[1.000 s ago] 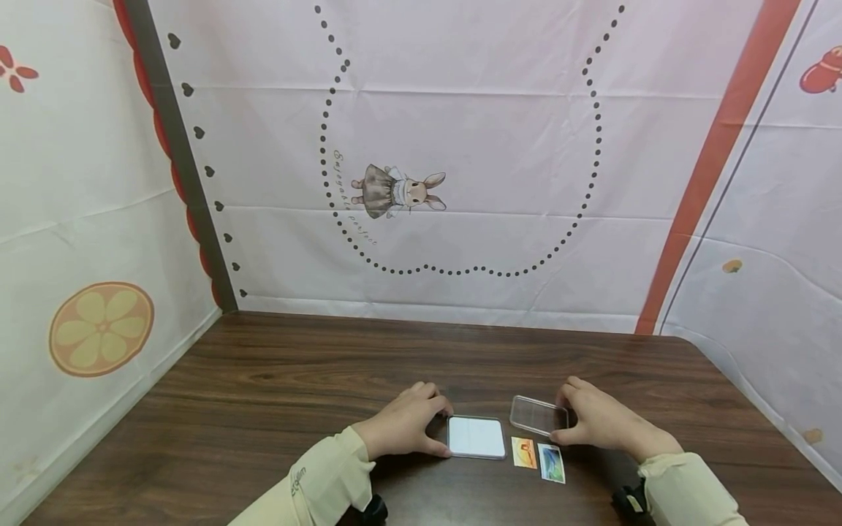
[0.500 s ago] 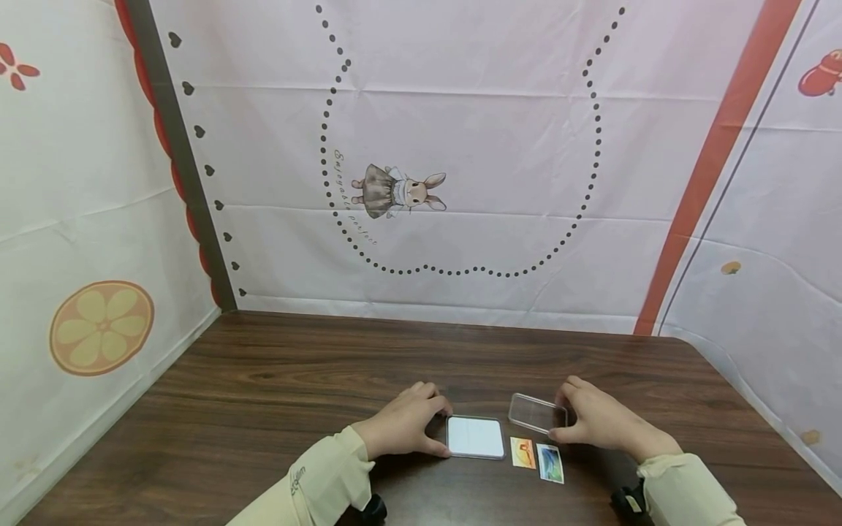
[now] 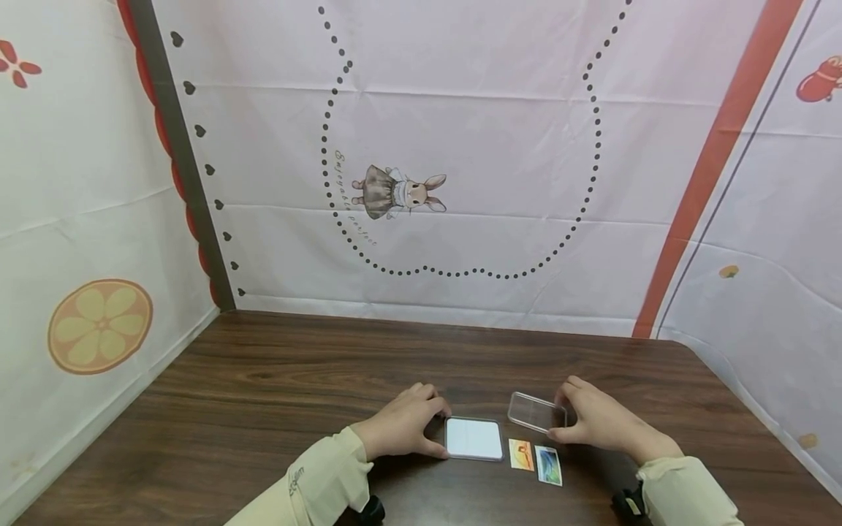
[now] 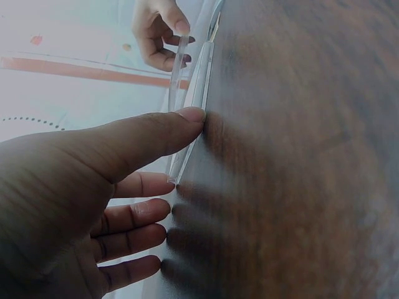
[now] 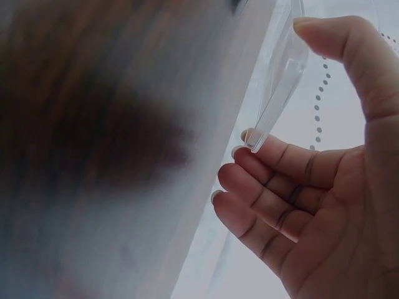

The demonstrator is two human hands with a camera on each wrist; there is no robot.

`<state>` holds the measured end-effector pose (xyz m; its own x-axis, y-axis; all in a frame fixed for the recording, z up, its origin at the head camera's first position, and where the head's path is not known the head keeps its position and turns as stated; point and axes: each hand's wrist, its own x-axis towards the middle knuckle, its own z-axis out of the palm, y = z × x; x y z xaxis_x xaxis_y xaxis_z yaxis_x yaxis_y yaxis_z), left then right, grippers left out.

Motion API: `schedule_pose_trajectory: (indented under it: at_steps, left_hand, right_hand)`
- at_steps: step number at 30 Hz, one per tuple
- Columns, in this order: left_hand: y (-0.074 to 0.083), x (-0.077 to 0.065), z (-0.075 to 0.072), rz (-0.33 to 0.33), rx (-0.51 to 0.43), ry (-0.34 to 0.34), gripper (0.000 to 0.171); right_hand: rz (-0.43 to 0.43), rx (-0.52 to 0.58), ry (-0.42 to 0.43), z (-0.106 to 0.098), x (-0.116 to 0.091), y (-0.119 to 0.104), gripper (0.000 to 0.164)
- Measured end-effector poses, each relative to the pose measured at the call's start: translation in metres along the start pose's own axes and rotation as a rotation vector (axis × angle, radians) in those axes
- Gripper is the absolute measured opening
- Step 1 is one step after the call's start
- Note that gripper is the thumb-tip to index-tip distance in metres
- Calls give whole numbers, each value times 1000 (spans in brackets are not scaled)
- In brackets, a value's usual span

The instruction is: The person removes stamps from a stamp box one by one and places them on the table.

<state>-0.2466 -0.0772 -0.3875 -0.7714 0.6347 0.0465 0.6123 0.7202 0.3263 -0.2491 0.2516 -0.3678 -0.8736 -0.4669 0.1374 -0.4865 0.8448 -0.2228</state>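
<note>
On the table lies a shallow clear plastic case (image 3: 473, 438) with a white sheet or panel filling it. My left hand (image 3: 406, 424) holds it by its left side, thumb at the near corner and index finger at the far one. A clear plastic lid (image 3: 531, 412) is in my right hand (image 3: 608, 420), its right edge pinched between thumb and fingers. The right wrist view shows the lid (image 5: 280, 99) tilted and raised off the table. Two small picture cards, one orange (image 3: 522, 455) and one blue-green (image 3: 549, 465), lie side by side to the right of the case.
The dark wood table (image 3: 316, 365) runs back to a white printed cloth (image 3: 500, 168) with a rabbit drawing. More printed cloth hangs along the left and right sides. Dark bands show at both wrists below the pale sleeves.
Over the last second the lid has risen slightly and shifted a little to the left in my right hand. My left hand keeps its hold on the case; the cards stay on the table.
</note>
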Motion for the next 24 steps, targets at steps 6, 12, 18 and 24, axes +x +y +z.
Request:
schedule_pose_trajectory:
  at_steps: [6,12,18,24]
  left_hand:
    - [-1,-1,1,1,-1,0,50]
    - [-1,-1,1,1,9,2,50]
    - [0,-1,-1,-3,14,3,50]
    - [2,-1,-1,-6,16,2,50]
  right_hand:
    - [-3,-5,4,0,0,0,45]
    - [6,-1,-4,0,0,-1,45]
    - [25,-7,-12,0,0,-2,47]
    - [26,-8,-9,-1,0,-3,47]
